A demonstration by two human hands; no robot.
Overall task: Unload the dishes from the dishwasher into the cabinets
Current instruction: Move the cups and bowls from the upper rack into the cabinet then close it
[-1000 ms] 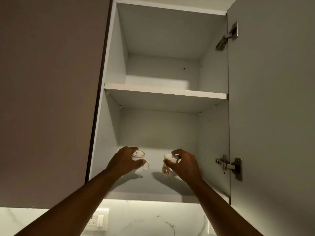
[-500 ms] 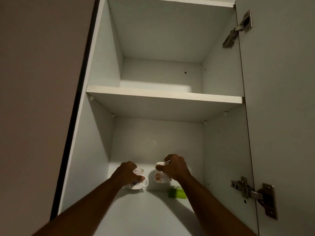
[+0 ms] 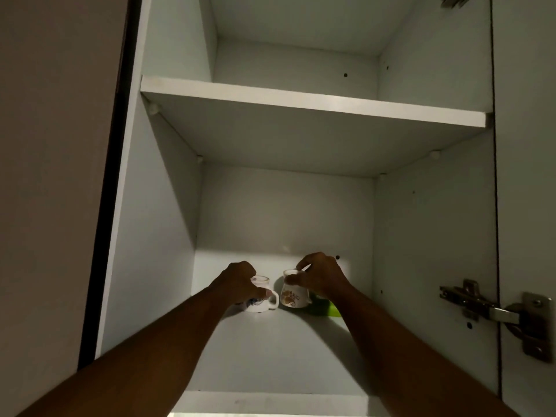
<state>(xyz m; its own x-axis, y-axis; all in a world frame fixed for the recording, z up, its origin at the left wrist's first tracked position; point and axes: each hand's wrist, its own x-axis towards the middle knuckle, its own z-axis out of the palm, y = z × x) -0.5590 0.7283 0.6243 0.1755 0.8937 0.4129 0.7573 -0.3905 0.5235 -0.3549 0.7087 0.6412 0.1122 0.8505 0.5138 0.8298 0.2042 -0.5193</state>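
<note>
Both my arms reach into the open wall cabinet, onto its lower shelf (image 3: pixel 270 350). My left hand (image 3: pixel 239 285) grips a white mug with a blue print (image 3: pixel 261 305) from above; the mug stands on the shelf with its handle to the right. My right hand (image 3: pixel 320 276) holds the rim of a second white mug with a brown print (image 3: pixel 293 297), which is tilted to the left, its base near the shelf. The two mugs are close together near the back wall.
A green object (image 3: pixel 326 310) lies on the shelf just right of the brown-print mug, partly behind my right forearm. The upper shelf (image 3: pixel 301 102) is above. The open cabinet door (image 3: pixel 529 206) with its hinge (image 3: pixel 493 311) stands at the right.
Both hands have carried the mugs deeper into the cabinet, to the back of the lower shelf. The view has moved closer and tilted up.
</note>
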